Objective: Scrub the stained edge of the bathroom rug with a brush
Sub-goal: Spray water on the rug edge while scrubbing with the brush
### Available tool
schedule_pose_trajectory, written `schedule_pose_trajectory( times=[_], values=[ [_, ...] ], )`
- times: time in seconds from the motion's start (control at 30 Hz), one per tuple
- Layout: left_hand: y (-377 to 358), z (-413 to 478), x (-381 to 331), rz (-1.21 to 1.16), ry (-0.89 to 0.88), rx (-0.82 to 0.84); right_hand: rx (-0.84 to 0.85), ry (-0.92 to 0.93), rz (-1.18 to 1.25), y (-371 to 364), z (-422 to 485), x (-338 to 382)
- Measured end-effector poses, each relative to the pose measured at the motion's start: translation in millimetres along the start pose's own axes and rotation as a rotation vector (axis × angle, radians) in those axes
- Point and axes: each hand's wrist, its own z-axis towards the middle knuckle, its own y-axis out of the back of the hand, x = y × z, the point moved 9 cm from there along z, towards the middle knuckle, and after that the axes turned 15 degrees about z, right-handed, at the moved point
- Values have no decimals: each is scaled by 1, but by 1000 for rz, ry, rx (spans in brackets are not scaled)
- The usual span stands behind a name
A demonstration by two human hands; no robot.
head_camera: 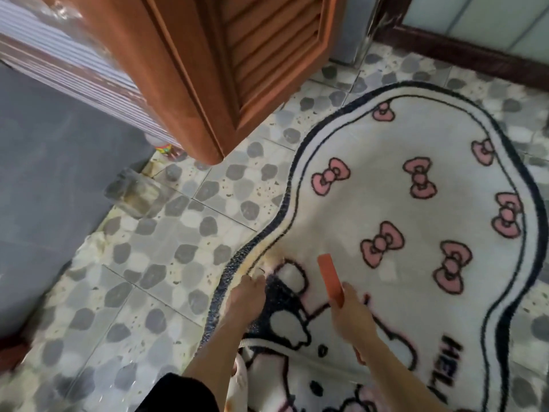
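Note:
A white bathroom rug (pixel 401 209) with pink bows and a dark wavy border lies on the tiled floor. A yellowish-brown stain (pixel 267 254) marks its left edge. My left hand (pixel 245 298) rests on the rug just below the stain, fingertips touching the pile near the border. My right hand (pixel 352 315) grips an orange brush (pixel 331 281) by its lower end. The brush's flat orange back faces up and points toward the stain. Its bristles are hidden.
A brown louvred wooden door (pixel 237 69) stands open above the rug's left side. Pebble-patterned floor tiles (pixel 166 248) lie to the left, beside a grey raised surface (pixel 44 179). A dark skirting board (pixel 460 58) runs along the far wall.

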Motion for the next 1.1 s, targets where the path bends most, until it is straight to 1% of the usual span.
schedule_pose_trajectory(
  times=[0.1, 0.17, 0.23, 0.33, 0.4, 0.47, 0.53, 0.6, 0.63, 0.67, 0.73, 0.77, 0.8, 0.83, 0.9, 0.97, 1.03, 1.07, 1.1],
  values=[
    [3, 39, -15, 98, -143, -124, -71, 123, -27, -2, 47, 26],
    [3, 62, -17, 136, -200, -183, -123, 218, -69, 1, 76, 50],
    [5, 78, -15, 179, -246, -243, -173, 267, -90, 10, 111, 74],
    [5, 104, -7, 272, -264, -236, -276, 228, 0, 31, 165, 101],
    [-2, 120, 4, 305, -239, -244, -336, 197, 71, 21, 186, 107],
    [-2, 127, 11, 341, -218, -295, -269, 175, 67, -14, 186, 112],
    [-11, 125, 17, 345, -198, -286, -184, 272, -97, -42, 166, 117],
    [-15, 122, 18, 343, -190, -259, -156, 365, -258, -34, 156, 115],
    [-14, 122, 18, 354, -181, -244, -174, 360, -300, -18, 159, 111],
    [-12, 123, 17, 366, -166, -227, -227, 324, -313, 3, 166, 108],
    [-12, 124, 13, 397, -154, -199, -380, 198, -246, 41, 179, 99],
    [-12, 125, 11, 411, -156, -195, -429, 152, -222, 46, 183, 99],
    [-15, 125, 10, 425, -158, -187, -431, 144, -231, 37, 182, 103],
    [-15, 125, 10, 434, -156, -190, -395, 168, -242, 18, 180, 111],
    [-14, 124, 9, 445, -150, -194, -248, 229, -311, -30, 170, 127],
    [-16, 121, 8, 460, -151, -172, -108, 330, -349, -59, 156, 133],
    [-17, 118, 6, 460, -172, -148, -75, 354, -348, -42, 158, 132],
    [-16, 117, 6, 452, -186, -141, -93, 342, -346, -25, 167, 130],
    [-16, 118, 6, 449, -197, -137, -161, 320, -339, -2, 177, 126]
  ],
)
